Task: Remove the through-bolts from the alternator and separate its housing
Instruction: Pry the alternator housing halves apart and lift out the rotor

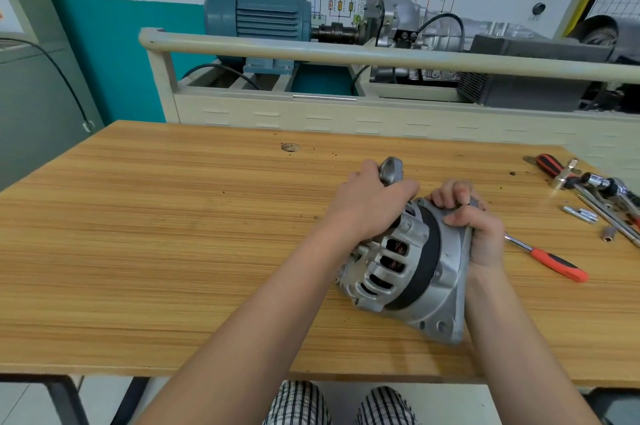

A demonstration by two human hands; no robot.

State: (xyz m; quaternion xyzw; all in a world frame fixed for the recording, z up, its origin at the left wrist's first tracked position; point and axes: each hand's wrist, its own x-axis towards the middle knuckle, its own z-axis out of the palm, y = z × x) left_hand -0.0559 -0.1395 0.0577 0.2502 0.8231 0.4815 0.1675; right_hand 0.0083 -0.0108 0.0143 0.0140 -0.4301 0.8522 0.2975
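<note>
The alternator [405, 262] lies on its side on the wooden worktop [173, 251], near its front edge, with copper windings showing through the slots of the rear housing. The left hand [367, 206] has its grip curled round the rear half, next to the mounting ear [391, 170]. The right hand [474, 227] grips the rim of the front end frame [450, 272], fingers curled over its edge. No bolt heads can be made out, so the step in hand looks like the separation itself. The next move probably calls for pulling the halves straight apart, perhaps rocking them, without twisting the stator between them. A ratchet [547, 260] and sockets [588, 216] lie well apart on the right.
</note>
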